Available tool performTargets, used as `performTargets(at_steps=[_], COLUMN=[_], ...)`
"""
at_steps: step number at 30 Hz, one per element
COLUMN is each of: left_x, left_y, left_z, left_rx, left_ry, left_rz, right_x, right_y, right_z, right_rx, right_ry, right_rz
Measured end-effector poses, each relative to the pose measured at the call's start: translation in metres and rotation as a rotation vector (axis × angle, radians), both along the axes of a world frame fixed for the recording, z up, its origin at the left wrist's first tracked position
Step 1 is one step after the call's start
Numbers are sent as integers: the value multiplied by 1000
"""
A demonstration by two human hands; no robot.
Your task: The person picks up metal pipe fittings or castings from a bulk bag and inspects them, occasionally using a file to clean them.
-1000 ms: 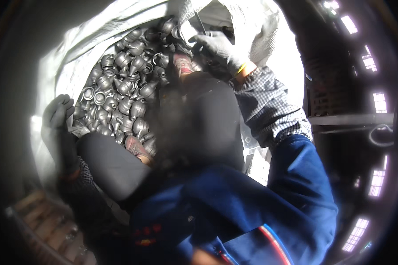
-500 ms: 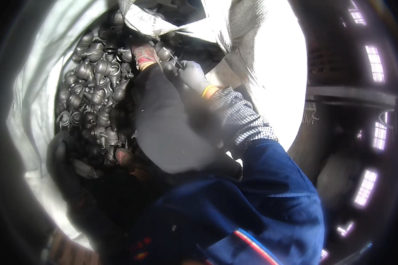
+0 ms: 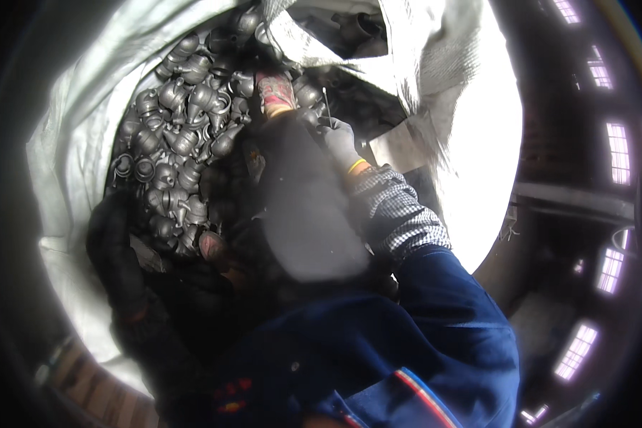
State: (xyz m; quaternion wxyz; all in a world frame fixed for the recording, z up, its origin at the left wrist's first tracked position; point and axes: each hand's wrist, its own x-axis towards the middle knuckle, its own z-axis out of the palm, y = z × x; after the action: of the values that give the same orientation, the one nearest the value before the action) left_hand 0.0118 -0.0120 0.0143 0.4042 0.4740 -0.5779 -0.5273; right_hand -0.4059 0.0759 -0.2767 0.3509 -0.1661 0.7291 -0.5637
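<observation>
Right hand: gloved in grey, fingers (image 3: 328, 127) drawn together, apparently clamped on a slim rod (image 3: 326, 100); the right hand (image 3: 341, 139) is lit by sun.
Rod's long axis: points up the frame, away from the wearer, its far end leaning slightly left.
Nearest fitting: a rounded grey fitting (image 3: 308, 93) lies ahead and to the left of the grip, near the rod; whether they touch cannot be told.
Footing: a reddish shoe (image 3: 275, 91) stands just left of that fitting.
Main pile: grey metal fittings (image 3: 184, 141), jumbled at many angles, spread farther left, beyond the knee.
Left hand: a dark shape (image 3: 109, 235) in shadow beside the pile's near-left edge; its grip cannot be told.
Surround: a white bulk bag (image 3: 68, 178) rings everything.
</observation>
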Motion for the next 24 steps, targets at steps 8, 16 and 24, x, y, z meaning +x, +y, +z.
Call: performTargets(at_steps=[8,16,24], left_x=[2,3,21], left_y=[3,0,9], left_z=[9,12,2], left_rx=[-48,-99,49], left_ry=[-78,1,-27], left_rz=[-12,-55,-79], right_x=[35,11,20], right_y=[-75,-109,-192], right_z=[94,95,87], right_rx=[231,241,314], right_ry=[432,586,900], right_rz=[250,504,705])
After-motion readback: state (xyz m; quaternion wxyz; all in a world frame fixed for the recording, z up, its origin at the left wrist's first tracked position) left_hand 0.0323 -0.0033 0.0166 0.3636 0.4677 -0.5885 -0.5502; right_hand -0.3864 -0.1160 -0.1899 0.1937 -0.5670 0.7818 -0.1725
